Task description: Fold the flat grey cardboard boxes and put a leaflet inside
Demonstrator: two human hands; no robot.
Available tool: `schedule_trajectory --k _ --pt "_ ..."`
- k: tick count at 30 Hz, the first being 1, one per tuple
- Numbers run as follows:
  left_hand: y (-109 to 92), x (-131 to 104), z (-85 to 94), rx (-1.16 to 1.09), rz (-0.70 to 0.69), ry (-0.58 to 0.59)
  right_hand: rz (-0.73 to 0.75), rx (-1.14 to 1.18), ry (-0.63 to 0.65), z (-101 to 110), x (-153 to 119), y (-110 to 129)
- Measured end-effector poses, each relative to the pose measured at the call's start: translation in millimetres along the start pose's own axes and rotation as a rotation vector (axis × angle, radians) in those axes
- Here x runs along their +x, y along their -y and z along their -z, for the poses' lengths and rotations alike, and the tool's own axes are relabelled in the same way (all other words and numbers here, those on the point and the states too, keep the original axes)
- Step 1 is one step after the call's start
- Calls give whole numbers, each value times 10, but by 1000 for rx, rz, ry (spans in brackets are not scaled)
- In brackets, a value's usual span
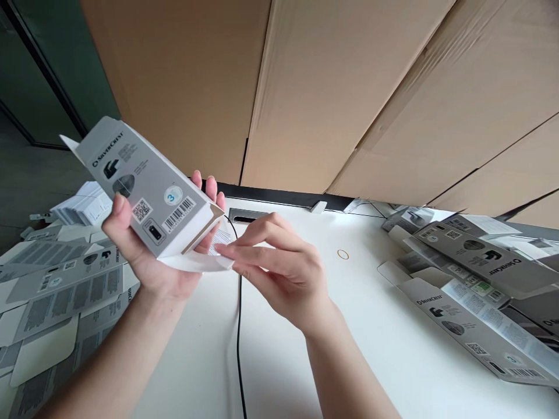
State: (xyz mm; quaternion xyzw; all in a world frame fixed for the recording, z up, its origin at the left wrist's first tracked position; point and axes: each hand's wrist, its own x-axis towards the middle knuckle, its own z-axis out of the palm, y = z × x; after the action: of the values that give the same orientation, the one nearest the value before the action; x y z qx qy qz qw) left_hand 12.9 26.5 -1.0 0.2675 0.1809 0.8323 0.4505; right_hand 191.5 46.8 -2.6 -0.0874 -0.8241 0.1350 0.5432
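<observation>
My left hand [152, 259] is wrapped round a grey SilverCrest carton [146, 189], thumb on the printed face and fingertips behind it. The carton is tilted above the table, with its lower right end open and a white end flap [194, 263] folded out. A small flap [70, 144] also stands out at its upper left end. With fingers and thumb drawn together, my right hand [283, 267] pinches the white flap's edge at the open end. Just behind these fingertips, a bit of printed white paper [223, 237] shows; the carton's inside is mostly hidden.
Flattened grey cartons [70, 291] lie heaped at the left, and more flat cartons [471, 326] at the right. A black cable [240, 349] runs down the white table [349, 326]. A rubber band [343, 254] lies right of centre. Large cardboard sheets [314, 93] stand behind.
</observation>
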Motion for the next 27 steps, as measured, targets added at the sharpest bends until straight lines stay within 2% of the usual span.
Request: schedule_trajectory --k 4,7,14,20,23,27 --pt "-17 -59 7 -62 102 122 72 -119 -203 5 17 -37" --pt "-49 -129 -55 -92 202 189 98 -139 -266 27 30 -62" --pt "-67 -232 -155 -120 324 160 90 17 -257 87 25 -78" --pt "-54 -196 -81 -74 271 154 -63 136 -246 85 20 -106" --pt "-52 -204 -87 -115 347 166 -31 148 -266 71 32 -125" --pt "-39 -245 -113 -176 471 185 25 55 -289 72 33 -140"
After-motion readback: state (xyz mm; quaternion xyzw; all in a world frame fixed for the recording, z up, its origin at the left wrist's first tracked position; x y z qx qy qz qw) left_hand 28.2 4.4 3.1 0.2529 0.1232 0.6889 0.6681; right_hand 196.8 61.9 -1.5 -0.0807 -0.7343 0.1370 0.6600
